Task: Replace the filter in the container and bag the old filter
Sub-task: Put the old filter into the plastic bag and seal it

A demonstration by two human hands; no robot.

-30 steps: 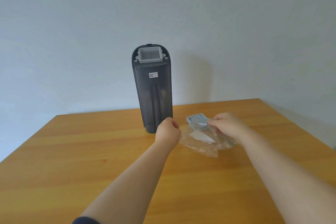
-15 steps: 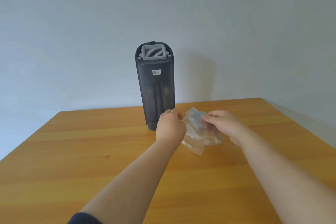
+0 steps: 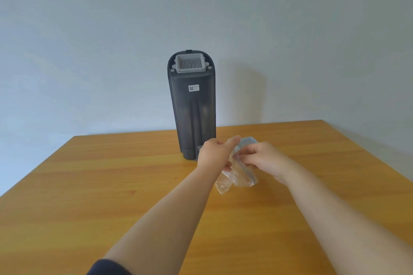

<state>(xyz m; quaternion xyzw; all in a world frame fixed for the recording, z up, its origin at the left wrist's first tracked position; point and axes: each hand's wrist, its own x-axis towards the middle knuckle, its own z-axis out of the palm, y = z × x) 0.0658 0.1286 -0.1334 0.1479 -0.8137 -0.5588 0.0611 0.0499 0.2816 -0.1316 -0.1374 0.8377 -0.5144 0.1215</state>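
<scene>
A tall dark grey container (image 3: 193, 109) stands upright at the back of the wooden table (image 3: 111, 185), with a grey pleated filter (image 3: 190, 63) seated in its top. In front of it, above the table, both hands hold a clear plastic bag (image 3: 237, 177). My left hand (image 3: 215, 152) pinches the bag's mouth on the left. My right hand (image 3: 263, 159) grips the bag on the right. A second grey filter (image 3: 247, 142) sticks out of the bag's top, partly hidden by my fingers.
A plain pale wall rises behind the table. The table's right edge (image 3: 366, 163) runs diagonally toward me. Bare wood lies to the left of and in front of my arms.
The bag has been lifted off the table and turned upright, its bottom now hanging down. Both hands have drawn closer together at its mouth, and the filter shows at the top.
</scene>
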